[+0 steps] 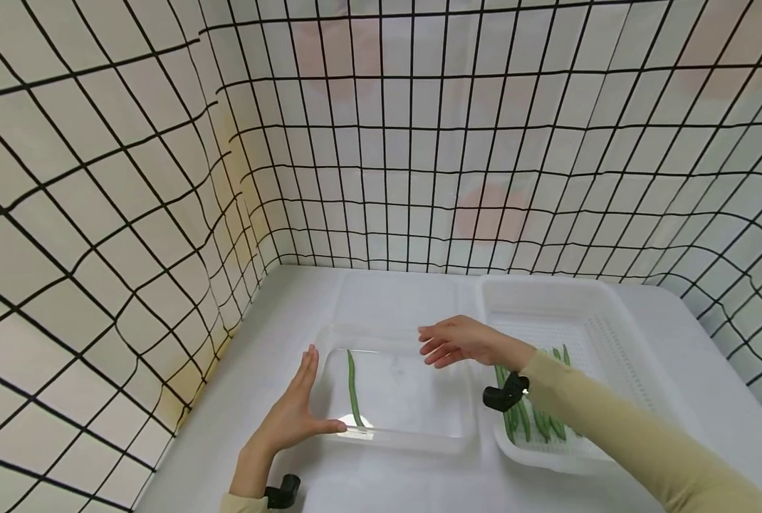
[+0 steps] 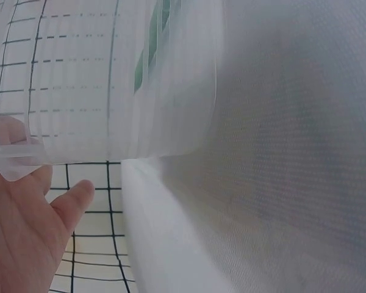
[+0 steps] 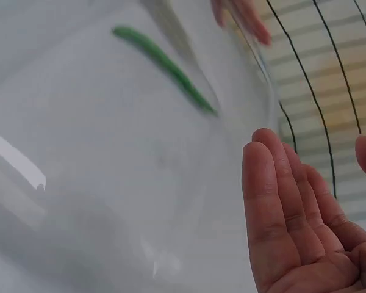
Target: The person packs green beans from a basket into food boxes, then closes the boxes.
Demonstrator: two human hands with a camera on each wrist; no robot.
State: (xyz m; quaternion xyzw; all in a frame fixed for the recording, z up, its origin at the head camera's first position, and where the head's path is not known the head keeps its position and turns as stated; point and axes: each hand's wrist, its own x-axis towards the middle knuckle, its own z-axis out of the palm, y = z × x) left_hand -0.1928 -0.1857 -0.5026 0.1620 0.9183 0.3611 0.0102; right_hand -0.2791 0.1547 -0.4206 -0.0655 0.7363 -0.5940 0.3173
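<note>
A clear plastic container (image 1: 413, 440) holds a single green bean (image 1: 352, 390), lying lengthwise near its left side. My left hand (image 1: 289, 422) is at the container's left side, fingers straight and thumb spread along the near rim. In the left wrist view, the palm shows beside the container's clear wall (image 2: 79, 91). Over the container's right part hovers my right hand (image 1: 463, 342), its fingers extended. The right wrist view shows that hand (image 3: 299, 226) with nothing in its grasp, the green bean (image 3: 165, 64) beyond it.
On the right stands a white perforated basket (image 1: 637, 349) with several green beans (image 1: 541, 424) in it, partly behind my right forearm. A black wire grid (image 1: 413, 128) encloses the white table (image 1: 368, 484) at the back and both sides.
</note>
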